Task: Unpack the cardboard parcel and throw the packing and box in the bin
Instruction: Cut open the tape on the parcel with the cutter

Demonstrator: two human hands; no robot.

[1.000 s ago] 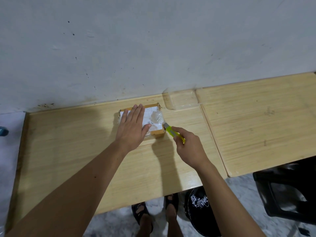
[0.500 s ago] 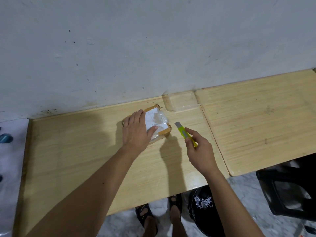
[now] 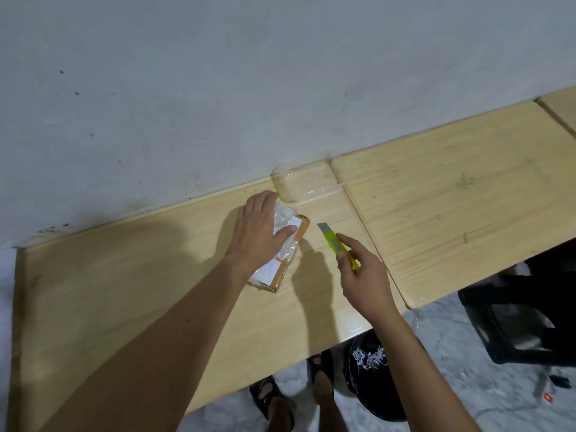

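A small cardboard parcel [image 3: 282,269] with a white label and clear tape lies on the wooden table [image 3: 124,291], turned so its long side runs toward me. My left hand [image 3: 260,232] rests flat on top of it, fingers spread. My right hand [image 3: 363,275] holds a yellow-green utility knife [image 3: 335,244] just right of the parcel. Its blade is out and points up-left, a short gap away from the box edge.
A clear plastic container [image 3: 304,183] sits against the wall behind the parcel. A second wooden tabletop [image 3: 452,207] adjoins on the right. A black bin [image 3: 372,378] stands under the table edge beside my sandalled feet. A black stool [image 3: 523,319] is at the right.
My left hand has rotated the parcel from square-on to lengthwise. The knife has pulled back from the parcel's right edge and now hovers apart from it.
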